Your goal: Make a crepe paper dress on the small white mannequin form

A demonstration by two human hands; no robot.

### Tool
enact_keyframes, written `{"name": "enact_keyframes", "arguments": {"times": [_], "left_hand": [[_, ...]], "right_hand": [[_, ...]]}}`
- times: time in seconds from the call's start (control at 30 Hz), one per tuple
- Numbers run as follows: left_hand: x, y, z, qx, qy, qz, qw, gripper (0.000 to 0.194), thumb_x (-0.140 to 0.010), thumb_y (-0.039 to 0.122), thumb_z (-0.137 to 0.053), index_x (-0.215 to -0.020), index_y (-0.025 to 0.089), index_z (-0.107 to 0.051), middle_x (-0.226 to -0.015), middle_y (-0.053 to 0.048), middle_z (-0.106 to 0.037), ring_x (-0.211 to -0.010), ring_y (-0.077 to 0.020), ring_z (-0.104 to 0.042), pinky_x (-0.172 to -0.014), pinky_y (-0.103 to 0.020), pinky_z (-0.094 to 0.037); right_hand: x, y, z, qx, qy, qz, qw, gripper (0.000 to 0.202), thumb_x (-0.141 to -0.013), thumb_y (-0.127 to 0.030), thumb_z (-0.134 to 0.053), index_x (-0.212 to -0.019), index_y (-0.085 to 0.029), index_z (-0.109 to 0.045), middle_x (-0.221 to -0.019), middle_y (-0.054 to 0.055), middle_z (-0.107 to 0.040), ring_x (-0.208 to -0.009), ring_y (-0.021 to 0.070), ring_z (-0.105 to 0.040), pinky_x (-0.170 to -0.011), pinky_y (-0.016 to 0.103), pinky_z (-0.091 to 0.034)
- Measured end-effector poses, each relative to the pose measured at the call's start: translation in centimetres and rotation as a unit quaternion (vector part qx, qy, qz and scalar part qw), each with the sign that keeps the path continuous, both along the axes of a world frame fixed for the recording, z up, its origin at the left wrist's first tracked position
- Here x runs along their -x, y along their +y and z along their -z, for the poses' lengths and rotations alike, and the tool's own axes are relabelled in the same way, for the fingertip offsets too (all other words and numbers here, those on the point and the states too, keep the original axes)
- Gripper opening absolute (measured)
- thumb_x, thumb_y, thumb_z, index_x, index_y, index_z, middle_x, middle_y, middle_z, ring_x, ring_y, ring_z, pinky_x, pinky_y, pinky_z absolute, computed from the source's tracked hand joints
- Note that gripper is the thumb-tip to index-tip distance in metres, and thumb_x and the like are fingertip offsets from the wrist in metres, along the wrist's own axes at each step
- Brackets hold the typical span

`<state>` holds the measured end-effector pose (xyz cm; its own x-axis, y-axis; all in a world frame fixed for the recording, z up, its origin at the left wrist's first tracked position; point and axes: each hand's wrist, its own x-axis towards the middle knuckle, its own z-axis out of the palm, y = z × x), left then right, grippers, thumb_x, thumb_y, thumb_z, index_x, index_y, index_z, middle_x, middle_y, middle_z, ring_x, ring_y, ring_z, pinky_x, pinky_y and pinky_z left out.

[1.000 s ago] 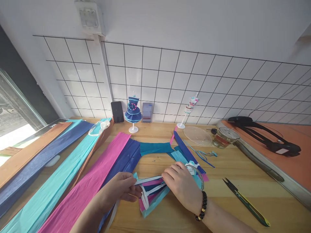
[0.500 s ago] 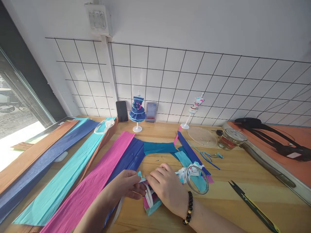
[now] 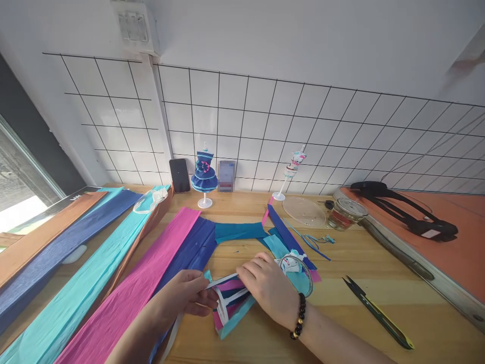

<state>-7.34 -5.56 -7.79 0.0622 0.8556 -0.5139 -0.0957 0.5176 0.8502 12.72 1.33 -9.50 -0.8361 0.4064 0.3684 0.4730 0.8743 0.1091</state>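
Observation:
A narrow white strip (image 3: pixel 223 280) is stretched between my two hands, just above the table. My left hand (image 3: pixel 191 293) pinches one end between thumb and fingers. The other end runs under the curled fingers of my right hand (image 3: pixel 267 285), which wears a dark bead bracelet; its fingertips are partly hidden. Below the strip lie pink, dark blue and turquoise crepe paper pieces (image 3: pixel 237 318) with a white band loop (image 3: pixel 222 306) over them. A clear tape roll (image 3: pixel 311 283) and a crumpled white printed piece (image 3: pixel 293 262) sit just beyond my right hand.
Long crepe paper strips (image 3: pixel 129 283) cover the left side. Thread snips (image 3: pixel 379 313) lie at right. Along the wall stand a phone (image 3: pixel 179 175), a dress form in blue (image 3: pixel 204 174) and a tilted white one (image 3: pixel 291 169). A glass jar (image 3: pixel 345 215) is at back right.
My hands have moved apart, so more of the white strip shows between them. More of the layered paper beneath is visible. The whole view has shifted slightly.

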Motion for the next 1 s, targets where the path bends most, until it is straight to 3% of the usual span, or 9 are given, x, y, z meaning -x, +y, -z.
{"name": "enact_keyframes", "arguments": {"times": [0.3,0.43,0.6,0.7,0.9,1.0], "left_hand": [[-0.1,0.1,0.3,0.011,0.011,0.007,1.000,0.028,-0.060,0.038,-0.065,-0.050,0.018,-0.049,-0.069,-0.005,-0.069,-0.073,-0.0229,-0.067,-0.068,-0.033,-0.049],[-0.2,-0.1,0.0,0.008,0.000,0.006,1.000,0.025,-0.063,0.034,-0.063,-0.051,0.018,-0.048,-0.069,-0.006,-0.068,-0.073,-0.0216,-0.066,-0.067,-0.032,-0.049],[0.0,-0.1,0.0,0.002,-0.005,0.021,1.000,0.027,-0.067,0.036,-0.063,-0.053,0.018,-0.047,-0.073,-0.006,-0.069,-0.074,-0.0207,-0.066,-0.067,-0.030,-0.049],[0.0,-0.1,-0.2,0.008,0.005,0.030,0.999,0.029,-0.068,0.037,-0.064,-0.054,0.018,-0.047,-0.072,-0.005,-0.068,-0.076,-0.0213,-0.067,-0.065,-0.029,-0.048],[0.4,-0.4,-0.3,0.003,0.059,0.076,0.995,0.036,-0.068,0.051,-0.063,-0.059,0.017,-0.054,-0.072,-0.006,-0.070,-0.075,-0.0210,-0.066,-0.063,-0.028,-0.048],[0.4,-0.6,-0.2,0.004,0.111,0.103,0.988,0.044,-0.071,0.059,-0.057,-0.066,0.016,-0.062,-0.071,-0.006,-0.070,-0.070,-0.0189,-0.066,-0.061,-0.026,-0.047]], "right_hand": [[-4.6,1.3,0.5,0.027,0.035,0.055,0.997,0.024,-0.086,-0.003,-0.043,-0.090,-0.017,-0.062,-0.087,0.006,-0.067,-0.085,0.0182,-0.059,-0.078,0.034,-0.042],[-5.6,1.4,0.6,0.054,0.050,0.058,0.996,0.019,-0.088,-0.014,-0.049,-0.102,-0.020,-0.061,-0.101,0.005,-0.067,-0.102,0.0184,-0.057,-0.093,0.038,-0.040],[-8.0,1.8,0.3,0.122,0.041,0.091,0.987,0.040,-0.086,-0.035,-0.056,-0.123,-0.021,-0.051,-0.120,0.010,-0.060,-0.113,0.0242,-0.053,-0.100,0.051,-0.035],[-9.1,1.8,0.0,0.159,0.031,0.107,0.981,0.050,-0.084,-0.046,-0.055,-0.126,-0.021,-0.049,-0.124,0.012,-0.057,-0.115,0.0252,-0.051,-0.100,0.051,-0.036],[-9.9,0.7,-0.3,0.182,0.021,0.102,0.978,0.070,-0.066,-0.049,-0.073,-0.126,-0.021,-0.050,-0.121,0.011,-0.058,-0.114,0.0282,-0.049,-0.101,0.050,-0.034],[-10.3,0.0,-0.5,0.182,0.030,0.101,0.978,0.071,-0.067,-0.054,-0.069,-0.127,-0.021,-0.048,-0.120,0.011,-0.058,-0.114,0.0289,-0.049,-0.103,0.054,-0.028]]}}
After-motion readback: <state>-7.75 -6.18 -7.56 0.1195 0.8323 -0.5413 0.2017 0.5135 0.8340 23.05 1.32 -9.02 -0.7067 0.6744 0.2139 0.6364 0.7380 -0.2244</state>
